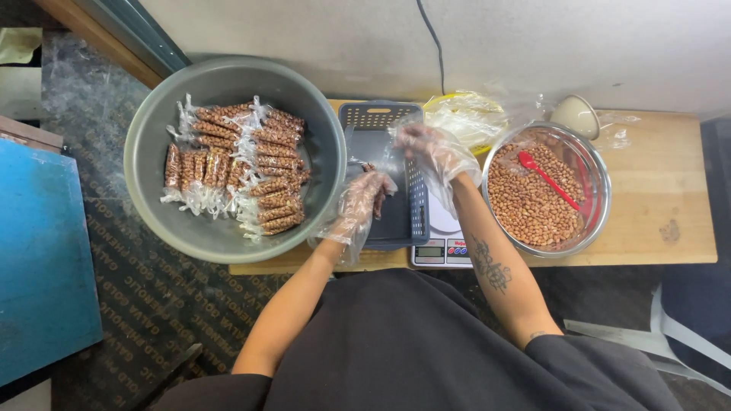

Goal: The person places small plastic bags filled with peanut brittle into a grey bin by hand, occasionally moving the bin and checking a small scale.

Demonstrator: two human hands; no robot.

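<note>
1. Clear plastic gloves cover both hands. My left hand [364, 199] hovers over the blue basket [381, 175] with its fingers curled loosely inward; I cannot tell whether it grips anything.
2. My right hand [430, 148], at one o'clock from the left, is half open above the basket, and seems to hold only loose glove film.
3. A few peanuts [368, 167] lie in the basket, which sits on a kitchen scale [444, 247]. I judge that a hand leaning on the basket would spoil the weight reading.
4. The grey basin [228, 156] of filled peanut packets [236, 169], at nine o'clock, overhangs the wooden table [662, 205]; an elbow nudge could tip it.
5. At three o'clock a steel bowl [548, 190] of peanuts holds a red spoon [547, 177]; baggy gloves could snag it and scatter nuts.
</note>
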